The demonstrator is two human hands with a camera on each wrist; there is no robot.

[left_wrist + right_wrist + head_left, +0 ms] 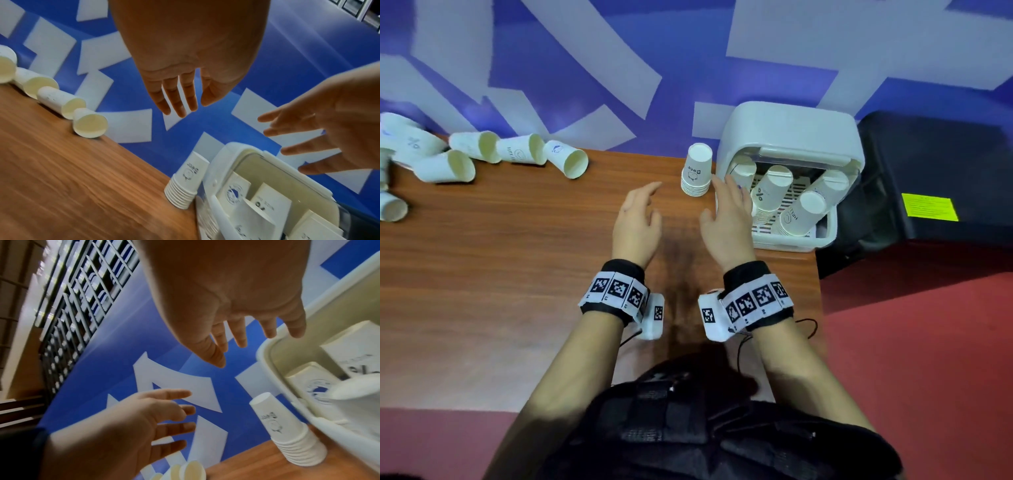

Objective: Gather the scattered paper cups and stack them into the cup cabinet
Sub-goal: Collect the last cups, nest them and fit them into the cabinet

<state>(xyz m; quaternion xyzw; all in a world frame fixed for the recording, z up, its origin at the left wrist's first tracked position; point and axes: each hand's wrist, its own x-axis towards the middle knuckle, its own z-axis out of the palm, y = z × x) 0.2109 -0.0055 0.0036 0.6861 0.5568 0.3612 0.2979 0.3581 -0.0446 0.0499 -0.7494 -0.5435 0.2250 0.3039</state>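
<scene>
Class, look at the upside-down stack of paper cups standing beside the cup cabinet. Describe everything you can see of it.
The stack of paper cups is white, nested, bases up, with many rolled rims layered at the bottom. The top cup carries dark print and a small round logo. It stands upright on the wooden table, close against the left side of the white cup cabinet. Neither hand touches it.

Table (517, 257): wood-grain top, smooth, low sheen. Cup stack (697, 171) beside the cabinet (791, 126): matt white paper. Cabinet: smooth white plastic, slightly glossy.
</scene>
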